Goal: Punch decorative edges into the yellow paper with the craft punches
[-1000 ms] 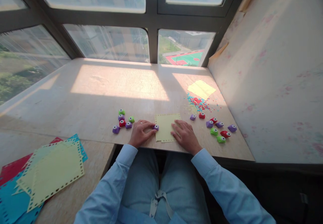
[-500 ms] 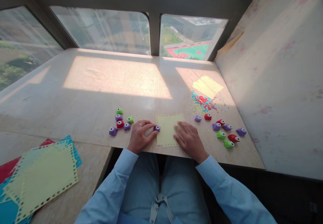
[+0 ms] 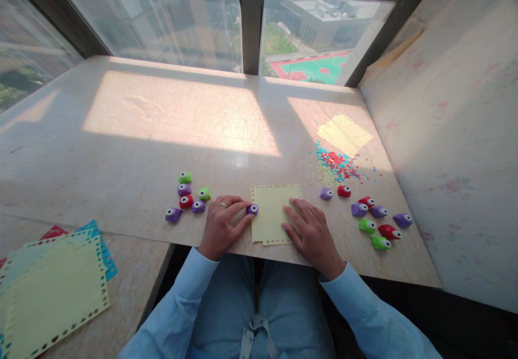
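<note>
Between the thumb and fingers of my left hand point(image 3: 223, 226) is a small purple craft punch point(image 3: 252, 209), set at the left edge of a pale yellow sheet of paper point(image 3: 270, 216). Punched holes run along the sheet's top and bottom edges. Lying on the right side of that sheet, my right hand point(image 3: 311, 230) has its fingers spread and holds it against the table. Whether the punch is pressed down cannot be told.
Several coloured punches point(image 3: 186, 202) stand left of my hands, and several more point(image 3: 367, 226) at the right. Behind those lie paper confetti point(image 3: 336, 163) and yellow sheets point(image 3: 345, 134). Punched coloured sheets point(image 3: 56, 294) are stacked at lower left. A wall point(image 3: 457, 148) bounds the right side.
The view has tilted down and come slightly closer. My left hand still holds the purple punch at the sheet's left edge, and my right hand stays on the paper.
</note>
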Action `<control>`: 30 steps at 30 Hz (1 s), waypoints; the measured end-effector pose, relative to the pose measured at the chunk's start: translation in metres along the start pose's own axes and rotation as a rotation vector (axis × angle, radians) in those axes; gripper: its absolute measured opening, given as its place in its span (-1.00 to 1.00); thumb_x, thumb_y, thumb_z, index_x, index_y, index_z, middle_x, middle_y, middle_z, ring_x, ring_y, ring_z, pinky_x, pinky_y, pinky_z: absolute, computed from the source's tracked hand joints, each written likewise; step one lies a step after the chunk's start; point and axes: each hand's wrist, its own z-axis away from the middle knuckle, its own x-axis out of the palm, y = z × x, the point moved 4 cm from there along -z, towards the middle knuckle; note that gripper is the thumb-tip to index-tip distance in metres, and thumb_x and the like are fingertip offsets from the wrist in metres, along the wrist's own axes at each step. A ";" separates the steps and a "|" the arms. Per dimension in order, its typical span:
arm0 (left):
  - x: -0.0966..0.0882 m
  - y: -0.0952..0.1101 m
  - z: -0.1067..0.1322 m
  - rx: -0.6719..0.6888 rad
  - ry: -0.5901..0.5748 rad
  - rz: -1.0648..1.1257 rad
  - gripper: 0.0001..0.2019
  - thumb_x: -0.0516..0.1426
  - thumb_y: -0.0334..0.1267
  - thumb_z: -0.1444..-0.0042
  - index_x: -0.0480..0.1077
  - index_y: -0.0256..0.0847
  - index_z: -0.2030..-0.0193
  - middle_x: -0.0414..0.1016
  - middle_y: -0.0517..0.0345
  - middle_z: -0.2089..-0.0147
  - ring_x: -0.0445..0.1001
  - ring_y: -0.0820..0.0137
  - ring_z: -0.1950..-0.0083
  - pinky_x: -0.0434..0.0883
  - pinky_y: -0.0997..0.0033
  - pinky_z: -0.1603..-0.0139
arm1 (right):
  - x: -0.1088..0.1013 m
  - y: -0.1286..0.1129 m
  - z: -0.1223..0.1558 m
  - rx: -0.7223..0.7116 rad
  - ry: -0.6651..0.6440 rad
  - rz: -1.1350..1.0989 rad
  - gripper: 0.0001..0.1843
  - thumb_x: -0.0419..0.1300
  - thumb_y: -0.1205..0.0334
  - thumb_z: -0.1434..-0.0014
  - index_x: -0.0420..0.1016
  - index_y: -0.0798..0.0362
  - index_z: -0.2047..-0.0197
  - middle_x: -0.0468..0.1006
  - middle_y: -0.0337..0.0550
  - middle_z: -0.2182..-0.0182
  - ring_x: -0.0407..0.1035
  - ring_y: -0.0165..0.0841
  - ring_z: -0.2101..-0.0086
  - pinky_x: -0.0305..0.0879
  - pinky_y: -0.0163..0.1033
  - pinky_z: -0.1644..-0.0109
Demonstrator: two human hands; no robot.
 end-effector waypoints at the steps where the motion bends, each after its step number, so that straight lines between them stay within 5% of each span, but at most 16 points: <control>1: 0.000 0.000 0.000 -0.001 -0.003 0.000 -0.82 0.23 -0.19 -0.16 0.55 -0.13 0.11 0.54 0.06 0.15 0.46 0.25 0.08 0.37 0.17 0.02 | 0.000 0.000 0.000 -0.001 -0.002 0.002 -0.63 0.07 0.13 -0.34 0.42 0.08 -0.14 0.40 0.12 -0.18 0.24 -0.06 -0.18 0.20 0.07 -0.20; 24: -0.001 0.000 0.002 -0.043 -0.047 -0.015 -0.79 0.23 -0.18 -0.15 0.52 -0.11 0.08 0.55 0.05 0.11 0.44 0.21 0.04 0.36 0.12 -0.01 | -0.001 0.001 0.000 0.020 0.012 -0.080 -0.62 0.12 0.16 -0.31 0.41 0.02 -0.16 0.41 0.10 -0.18 0.26 -0.05 -0.17 0.23 0.12 -0.18; 30: -0.002 -0.001 0.002 -0.090 -0.028 0.021 -0.70 0.23 -0.15 -0.13 0.45 -0.13 0.00 0.56 0.01 0.06 0.46 0.18 0.01 0.37 0.11 -0.01 | -0.017 0.017 0.005 0.221 0.227 -0.396 -0.73 0.11 0.17 -0.31 0.50 -0.05 -0.03 0.47 0.02 -0.08 0.33 -0.10 -0.11 0.29 0.16 -0.16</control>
